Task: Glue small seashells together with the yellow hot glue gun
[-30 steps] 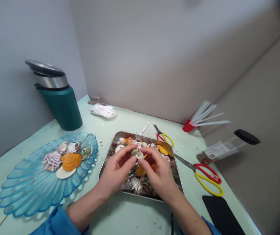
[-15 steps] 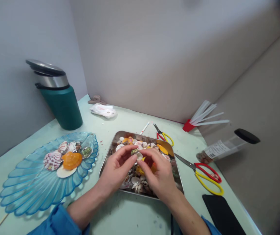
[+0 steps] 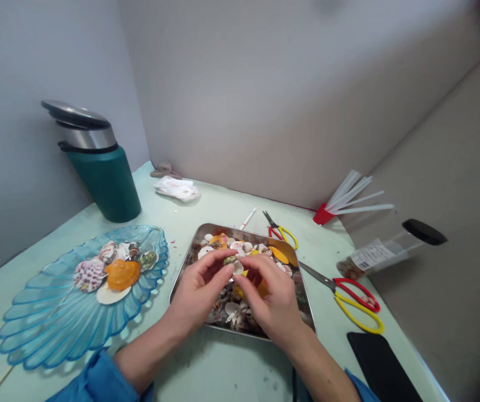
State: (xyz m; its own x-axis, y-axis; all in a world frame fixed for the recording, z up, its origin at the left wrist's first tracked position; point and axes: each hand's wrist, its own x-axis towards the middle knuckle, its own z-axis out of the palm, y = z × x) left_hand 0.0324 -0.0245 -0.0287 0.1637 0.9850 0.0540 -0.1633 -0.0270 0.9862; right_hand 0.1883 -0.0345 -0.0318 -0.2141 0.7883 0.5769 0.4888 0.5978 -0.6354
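Above the metal tray (image 3: 175, 282), my left hand (image 3: 200, 287) and my right hand (image 3: 274, 293) meet with fingertips closed on small pieces. A small whitish shell (image 3: 238, 268) shows between the fingertips, with a greenish shell (image 3: 230, 260) right against it. Whether the two are joined I cannot make out. Under my hands the tray holds many loose seashells (image 3: 238, 318), white, orange, yellow and brown. On the left, a blue shell-shaped glass dish (image 3: 55, 329) bears several shells, among them an orange scallop (image 3: 123, 274) and a purple-speckled scallop (image 3: 89, 276).
A green flask (image 3: 105, 181) with its lid tilted stands back left, near a crumpled white plastic bag (image 3: 176, 190). Large scissors (image 3: 340, 290), small scissors (image 3: 279, 230), a black phone-like slab (image 3: 384, 365), a clear jar (image 3: 382, 257) and a red cup of white sticks (image 3: 324, 215) occupy the right.
Almost nothing differs. The whitish shell between my fingertips has shifted very slightly; both hands stay in the same place above the tray.
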